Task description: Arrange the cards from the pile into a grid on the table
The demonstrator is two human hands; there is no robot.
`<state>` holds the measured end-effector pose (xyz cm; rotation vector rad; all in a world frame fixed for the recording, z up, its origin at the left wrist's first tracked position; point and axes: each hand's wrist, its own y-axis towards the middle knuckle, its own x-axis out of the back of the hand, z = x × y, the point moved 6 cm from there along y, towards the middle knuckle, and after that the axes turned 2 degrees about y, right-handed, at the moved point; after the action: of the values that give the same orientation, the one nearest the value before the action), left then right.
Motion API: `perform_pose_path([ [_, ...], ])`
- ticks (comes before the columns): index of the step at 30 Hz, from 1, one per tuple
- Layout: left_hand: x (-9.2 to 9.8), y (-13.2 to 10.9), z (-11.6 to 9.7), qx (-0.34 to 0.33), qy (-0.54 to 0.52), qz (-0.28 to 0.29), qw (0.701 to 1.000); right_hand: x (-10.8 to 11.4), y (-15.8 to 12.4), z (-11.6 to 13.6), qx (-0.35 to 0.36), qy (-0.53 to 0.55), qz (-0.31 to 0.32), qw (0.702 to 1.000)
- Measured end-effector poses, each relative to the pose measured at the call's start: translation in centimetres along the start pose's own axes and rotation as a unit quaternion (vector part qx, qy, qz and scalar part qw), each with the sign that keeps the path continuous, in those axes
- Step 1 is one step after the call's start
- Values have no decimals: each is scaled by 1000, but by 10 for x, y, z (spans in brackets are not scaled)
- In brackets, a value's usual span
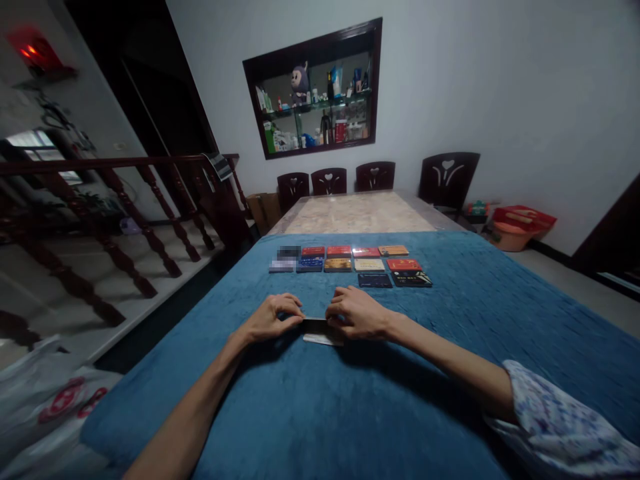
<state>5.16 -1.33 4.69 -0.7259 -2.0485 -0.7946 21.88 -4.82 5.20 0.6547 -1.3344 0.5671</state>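
Between my hands a thin dark card [316,323] is held nearly on edge. My left hand [274,317] pinches its left end, and my right hand [356,313] grips the right end with curled fingers. Just below it a pale flat piece [323,339] lies on the blue cloth. Beyond my hands several cards lie in rows, among them a red card [339,251], a gold card [338,265], a cream card [369,265], a dark blue card [375,280] and a black card [412,279].
The blue cloth [475,313] covers the near part of a table whose marbled top [350,212] shows behind. Chairs [449,179] stand around the far end. A wooden railing [150,230] and plastic bags [55,407] are at the left, a red basin [520,223] at the right.
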Motion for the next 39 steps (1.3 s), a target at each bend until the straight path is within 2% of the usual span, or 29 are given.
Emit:
perform_pose_path([
  [5, 2, 0, 3, -6, 4, -30, 1000, -4, 3, -5, 0, -18, -41, 999],
  [17, -4, 1, 16, -11, 43, -105, 993, -11, 8, -13, -37, -39, -79, 995],
  [22, -8, 2, 20, 6, 49, -138, 989, -17, 10, -15, -60, -51, -100, 992],
  [32, -16, 4, 20, -5, 61, -141, 988, -23, 8, -20, -128, -58, -69, 988],
  [39, -22, 4, 20, 7, 97, -103, 990, -27, 7, -18, -147, -56, -53, 986],
])
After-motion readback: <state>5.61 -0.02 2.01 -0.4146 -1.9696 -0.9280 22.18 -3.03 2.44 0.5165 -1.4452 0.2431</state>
